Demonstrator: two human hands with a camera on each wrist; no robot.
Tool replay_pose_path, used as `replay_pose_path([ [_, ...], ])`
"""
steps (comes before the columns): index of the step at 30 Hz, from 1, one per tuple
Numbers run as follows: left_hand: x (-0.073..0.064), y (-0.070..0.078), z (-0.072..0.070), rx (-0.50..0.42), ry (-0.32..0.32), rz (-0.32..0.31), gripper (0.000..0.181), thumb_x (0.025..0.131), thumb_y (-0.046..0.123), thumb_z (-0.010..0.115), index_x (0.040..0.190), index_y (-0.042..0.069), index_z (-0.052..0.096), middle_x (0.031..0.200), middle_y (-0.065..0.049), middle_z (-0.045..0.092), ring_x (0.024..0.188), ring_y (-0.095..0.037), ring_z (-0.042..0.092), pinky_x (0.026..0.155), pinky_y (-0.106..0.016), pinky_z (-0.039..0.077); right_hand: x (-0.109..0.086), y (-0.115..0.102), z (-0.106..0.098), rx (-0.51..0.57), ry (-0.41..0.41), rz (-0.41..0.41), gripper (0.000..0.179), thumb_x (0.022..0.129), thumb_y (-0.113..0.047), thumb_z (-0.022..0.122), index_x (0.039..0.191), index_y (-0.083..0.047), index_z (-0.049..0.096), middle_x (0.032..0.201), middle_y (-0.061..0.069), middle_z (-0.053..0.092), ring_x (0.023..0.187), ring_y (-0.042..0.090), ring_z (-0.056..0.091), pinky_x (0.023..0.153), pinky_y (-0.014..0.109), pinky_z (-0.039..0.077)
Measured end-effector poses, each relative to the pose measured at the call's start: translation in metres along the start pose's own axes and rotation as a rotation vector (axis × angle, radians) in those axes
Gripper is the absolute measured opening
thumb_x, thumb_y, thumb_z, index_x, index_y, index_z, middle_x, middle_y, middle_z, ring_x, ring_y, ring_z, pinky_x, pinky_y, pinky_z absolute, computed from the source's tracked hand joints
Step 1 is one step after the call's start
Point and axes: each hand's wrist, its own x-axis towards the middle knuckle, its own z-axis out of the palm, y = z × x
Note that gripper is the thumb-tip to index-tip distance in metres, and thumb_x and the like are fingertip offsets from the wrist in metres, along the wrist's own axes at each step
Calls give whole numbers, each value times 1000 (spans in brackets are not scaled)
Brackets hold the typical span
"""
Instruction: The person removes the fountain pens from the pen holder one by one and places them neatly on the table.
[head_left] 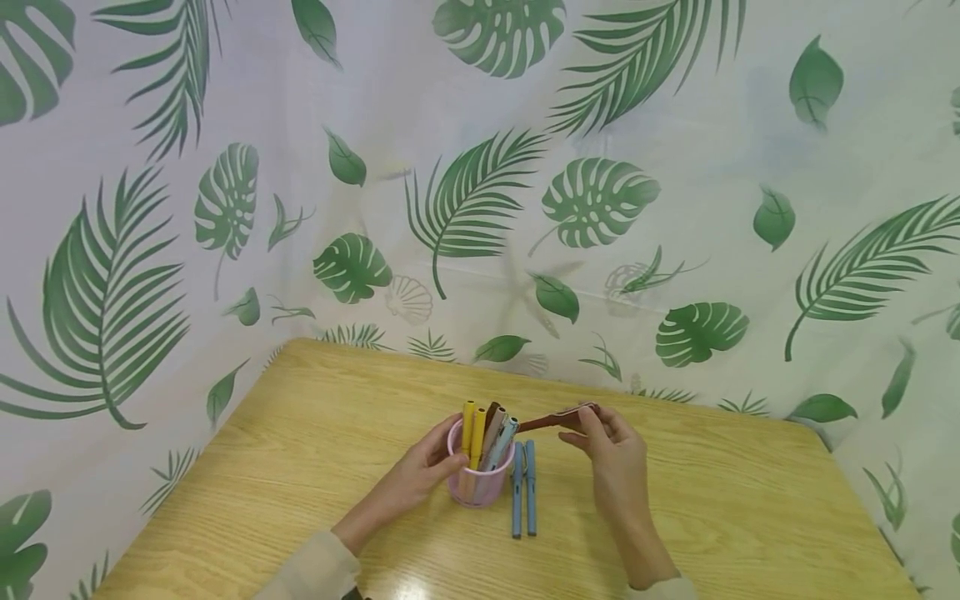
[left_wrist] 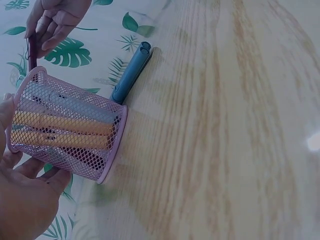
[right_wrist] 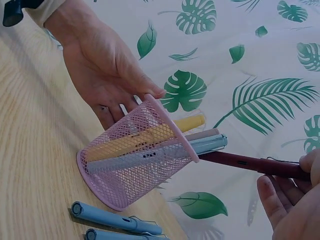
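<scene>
My left hand (head_left: 416, 473) grips a pink mesh pen cup (head_left: 481, 490) from its left side, thumb near the rim. The cup holds several pens, among them two yellow pens (head_left: 477, 437), a grey-brown pen (head_left: 492, 433) and a light blue pen (head_left: 501, 443). To the right of the cup, my right hand (head_left: 621, 471) pinches a dark red pen (right_wrist: 245, 163) with a clip. That pen points left, its far end at the cup's rim; whether it is inside, I cannot tell. Two blue pens (head_left: 517, 504) lie side by side on the table, just right of the cup.
The wood-grain table (head_left: 337, 408) extends around the cup. A white leaf-print sheet (head_left: 480, 333) hangs behind the table and along its sides.
</scene>
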Motion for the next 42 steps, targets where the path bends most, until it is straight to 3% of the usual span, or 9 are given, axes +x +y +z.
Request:
replay_pose_path([
  [6,2,-1,0,9,-2,4,67,109,14,53,163,-4,17,166,-27,20,151,-43,27,122,-49,26,1,-7,-8,34,30,12,32,107,-19,59,117,11,61,107,12,74,101,22,74,89,36,61],
  [16,1,0,0,-4,1,2,66,109,12,53,162,-4,18,166,-28,21,150,-43,27,122,-49,26,1,-17,-22,69,77,30,28,106,-18,61,114,9,64,101,8,74,95,19,73,84,31,62],
  [28,0,-1,-1,-1,-6,9,65,109,13,53,162,-4,18,166,-28,22,151,-43,27,123,-49,24,0,-18,-44,0,44,33,27,105,-21,62,113,4,67,99,4,76,95,17,72,80,26,62],
  [42,0,-1,-1,-16,-11,-3,65,110,12,52,163,-3,18,165,-28,24,150,-42,29,122,-49,28,-1,-22,-55,-41,19,90,30,104,-23,65,116,4,68,101,2,75,96,16,71,79,26,61],
])
